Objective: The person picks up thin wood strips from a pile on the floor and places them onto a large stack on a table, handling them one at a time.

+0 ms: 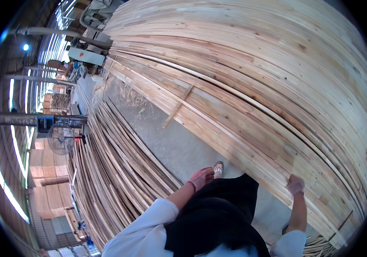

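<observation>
The work in hand appears to be handling or looking over lumber, judging by how the person stands alongside a broad layer of long, pale, knotty wooden boards [235, 118]. The boards run from the far upper left to the near lower right, filling most of the right side.

The right hand [295, 185], in what looks like a thin pinkish glove, is over the near boards, knuckles up and fingers bent; whether it touches or grips one cannot be told. The left hand [202, 177], similarly covered, is in front of the body with fingers curled and narrow, nothing visible in it. A next move on a board would call for both hands on its near edge, spread apart, since such length could sag or swing.

A narrow, light-brown wooden slat [178, 107] lies across the near boards, its end jutting over the grey concrete floor [153, 122], and could snag a board drawn sideways. Left of the floor lane, a pile of long, thin brown wooden strips [119, 158] limits footing. Beyond it is a round, grey caged fan [61, 139].
</observation>
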Demonstrator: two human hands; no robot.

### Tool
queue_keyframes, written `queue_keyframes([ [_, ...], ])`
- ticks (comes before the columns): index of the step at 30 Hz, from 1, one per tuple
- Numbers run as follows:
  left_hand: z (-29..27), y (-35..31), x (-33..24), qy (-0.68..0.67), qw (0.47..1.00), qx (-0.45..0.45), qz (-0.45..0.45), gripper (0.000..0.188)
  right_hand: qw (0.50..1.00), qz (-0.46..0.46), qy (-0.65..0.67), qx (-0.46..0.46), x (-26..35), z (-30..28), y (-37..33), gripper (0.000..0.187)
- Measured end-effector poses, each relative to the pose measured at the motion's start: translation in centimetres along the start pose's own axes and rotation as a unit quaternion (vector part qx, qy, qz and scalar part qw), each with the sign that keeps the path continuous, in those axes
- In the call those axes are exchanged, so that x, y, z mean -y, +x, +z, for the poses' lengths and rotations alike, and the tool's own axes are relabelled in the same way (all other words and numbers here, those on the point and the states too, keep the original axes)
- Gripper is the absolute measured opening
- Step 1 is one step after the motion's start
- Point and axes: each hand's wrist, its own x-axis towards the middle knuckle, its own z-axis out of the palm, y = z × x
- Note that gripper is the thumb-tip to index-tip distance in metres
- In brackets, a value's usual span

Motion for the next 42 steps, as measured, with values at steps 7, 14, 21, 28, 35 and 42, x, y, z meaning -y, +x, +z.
queue_keyframes([
  [7, -1.4, 9.3, 0.0, -0.150, 0.982, -0.112, -0.034, 0.019, 0.997, 0.021, -0.047, 0.060, 8.5, 1.9, -16.3, 0.012],
  [14, -4.8, 4.3, 0.9, -0.347, 0.937, -0.032, 0.022, 0.018, 0.998, 0.059, -0.018, -0.022, 9.3, 5.2, -32.2, 0.044],
  [21, -10.2, -3.7, -1.7, -0.409, 0.904, 0.118, 0.028, 0.016, 0.962, 0.130, -0.177, 0.159, 9.4, 8.5, -36.2, 0.044],
  [28, -13.9, -9.2, -4.2, -0.407, 0.903, 0.128, 0.049, 0.011, 0.968, 0.123, -0.174, 0.134, 16.3, 5.7, -36.3, 0.041],
  [35, -16.8, -10.8, -5.1, -0.436, 0.868, 0.209, 0.113, 0.018, 0.981, 0.108, -0.134, 0.086, 20.9, 4.0, -35.1, 0.039],
  [42, -20.9, -9.2, -12.1, -0.437, 0.874, 0.015, 0.210, 0.025, 0.980, 0.075, 0.140, -0.120, 23.5, 2.9, -29.0, 0.061],
])
